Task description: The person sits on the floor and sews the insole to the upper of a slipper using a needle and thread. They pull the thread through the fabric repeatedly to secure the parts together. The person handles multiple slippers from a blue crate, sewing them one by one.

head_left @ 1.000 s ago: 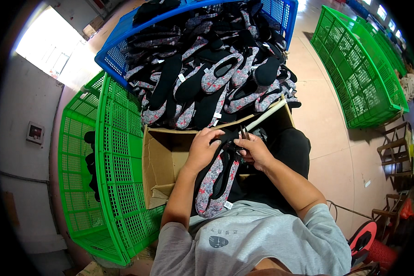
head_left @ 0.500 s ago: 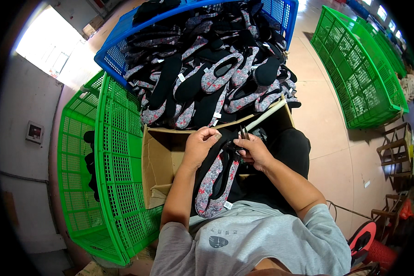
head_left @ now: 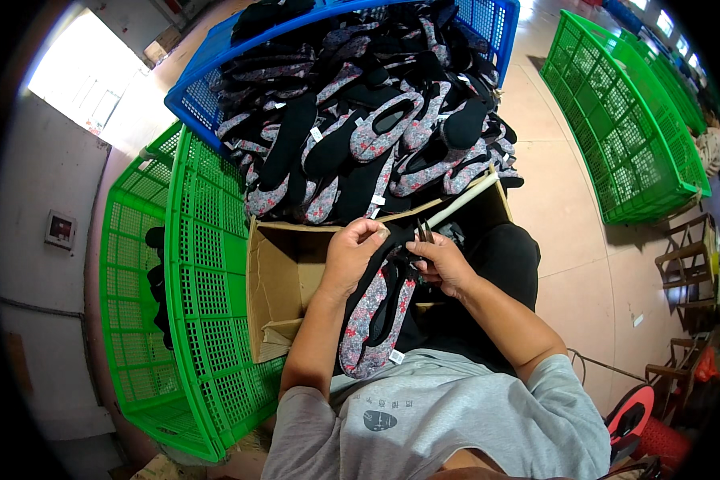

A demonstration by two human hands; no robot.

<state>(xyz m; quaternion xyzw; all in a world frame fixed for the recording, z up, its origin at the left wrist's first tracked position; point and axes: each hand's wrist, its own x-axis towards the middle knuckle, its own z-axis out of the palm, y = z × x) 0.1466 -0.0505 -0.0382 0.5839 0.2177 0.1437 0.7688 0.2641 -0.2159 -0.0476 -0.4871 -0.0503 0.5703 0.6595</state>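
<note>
The left hand (head_left: 352, 256) is closing its fingers around the top of a floral slipper (head_left: 374, 320), which is hanging over the lap. The right hand (head_left: 444, 264) is gripping small snips (head_left: 422, 232) against it. A cardboard box (head_left: 284, 280) is lying just beside, and a blue crate (head_left: 216, 88) full of slippers is standing beyond.

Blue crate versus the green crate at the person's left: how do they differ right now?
The blue crate is heaped over its rim with floral and black slippers; the green crate holds only a few dark items. The blue crate lies ahead of the cardboard box, while the green crate stands beside it at the person's left. Both are plastic with mesh walls.
</note>
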